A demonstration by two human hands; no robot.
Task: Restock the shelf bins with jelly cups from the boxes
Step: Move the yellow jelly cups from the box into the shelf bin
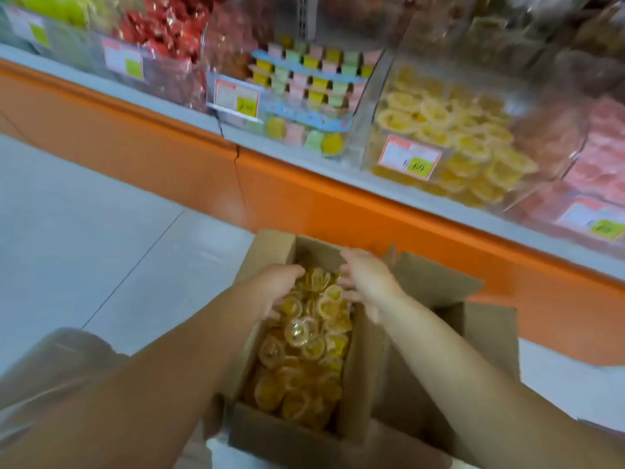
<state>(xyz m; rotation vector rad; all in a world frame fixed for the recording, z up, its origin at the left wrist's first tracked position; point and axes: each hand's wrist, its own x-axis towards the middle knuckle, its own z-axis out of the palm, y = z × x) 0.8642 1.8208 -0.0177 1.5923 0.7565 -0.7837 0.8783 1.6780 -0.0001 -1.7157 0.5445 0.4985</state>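
An open cardboard box (351, 384) sits on the floor below me, filled with several yellow jelly cups (304, 353). My left hand (277, 286) reaches into the far end of the box, its fingers curled down around cups there. My right hand (367, 279) is at the far right side of the pile, fingers spread and bent against the cups. Above on the shelf, a clear bin (449, 137) holds the same yellow jelly cups behind a price label (411, 157).
Left of the yellow bin stands a bin of small pastel jelly cups (311, 86); a bin of pink sweets (595, 170) is to the right, red sweets (162, 25) farther left. An orange shelf base (304, 198) runs behind the box. Grey tiled floor (101, 231) lies left.
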